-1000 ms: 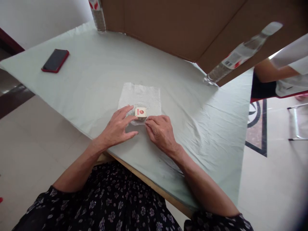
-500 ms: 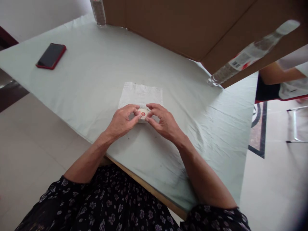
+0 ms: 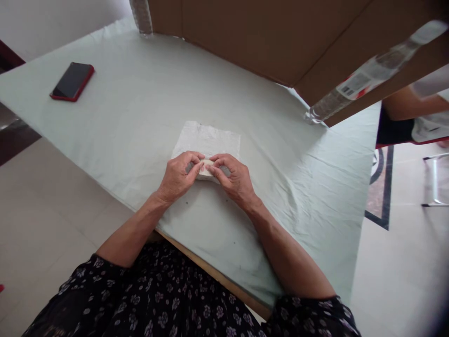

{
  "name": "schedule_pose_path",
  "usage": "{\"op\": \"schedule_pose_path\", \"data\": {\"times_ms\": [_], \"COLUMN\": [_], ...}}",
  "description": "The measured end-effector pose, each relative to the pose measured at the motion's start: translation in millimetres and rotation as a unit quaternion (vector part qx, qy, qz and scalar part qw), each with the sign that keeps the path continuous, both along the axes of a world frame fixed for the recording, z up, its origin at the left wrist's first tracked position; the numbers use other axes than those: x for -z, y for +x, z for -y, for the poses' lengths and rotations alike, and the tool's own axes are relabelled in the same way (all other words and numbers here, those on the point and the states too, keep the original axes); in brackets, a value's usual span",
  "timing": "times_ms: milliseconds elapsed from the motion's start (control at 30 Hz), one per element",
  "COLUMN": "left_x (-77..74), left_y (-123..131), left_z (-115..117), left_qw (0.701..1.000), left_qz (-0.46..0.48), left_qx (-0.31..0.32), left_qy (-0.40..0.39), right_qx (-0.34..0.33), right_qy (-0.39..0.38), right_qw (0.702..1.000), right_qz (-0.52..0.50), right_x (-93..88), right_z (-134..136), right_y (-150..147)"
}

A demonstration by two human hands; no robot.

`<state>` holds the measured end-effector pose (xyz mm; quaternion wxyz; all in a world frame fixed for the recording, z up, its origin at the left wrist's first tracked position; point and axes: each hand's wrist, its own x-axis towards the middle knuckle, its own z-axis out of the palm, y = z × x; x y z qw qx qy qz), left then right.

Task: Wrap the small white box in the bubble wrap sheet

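A table is covered with a pale green cloth, a bit creased toward the right, with a plain wall seen past its far left corner and light tiled floor showing on both sides; over on the right the floor is broken up by a dark-edged patterned panel. On the far left a phone in a red case is laid flat, well apart from the work. Next along, a clear bottle is partly cut off by the top of the view. The back is blocked by a big brown cardboard sheet, with another bottle set up against its right end. In the middle, a small box is kept on the near part of a white paper. It's pinched from the left by the left hand, thumb and fingers nearly closed, and from the right by the right hand, curled in much the same way; whether paper is caught in the grip too can't be told. Past the cardboard, a person's arm can be seen, plus a metal frame below. Pale cloth is left between phone and paper, and the near wooden edge is crossed by both forearms.
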<state>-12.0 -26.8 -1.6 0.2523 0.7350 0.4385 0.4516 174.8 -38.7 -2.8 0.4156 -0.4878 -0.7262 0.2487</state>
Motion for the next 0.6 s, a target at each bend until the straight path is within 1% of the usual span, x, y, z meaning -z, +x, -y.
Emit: {"op": "schedule_pose_path", "data": {"times_ms": [167, 300, 467, 600], "left_x": [5.3, 5.8, 2.1, 0.3], "left_y": [1.6, 1.8, 2.8, 3.4], "left_z": [-2.2, -2.7, -3.3, -4.8], "left_qw": [1.000, 0.999, 0.999, 0.997], "left_qz": [0.013, 0.024, 0.032, 0.025], "left_qx": [-0.008, -0.007, -0.002, -0.007], "left_qy": [0.023, 0.021, -0.032, -0.071], "right_qx": [0.019, 0.019, 0.019, 0.043], "right_qy": [0.010, 0.003, -0.029, -0.075], "right_qw": [1.000, 1.000, 0.999, 0.996], "right_qz": [-0.001, 0.003, -0.009, -0.039], "right_x": [1.1, 0.2, -1.2, 0.6], "right_z": [0.5, -0.2, -2.5, -8.1], "right_y": [-2.6, -3.3, -4.2, -0.5]}}
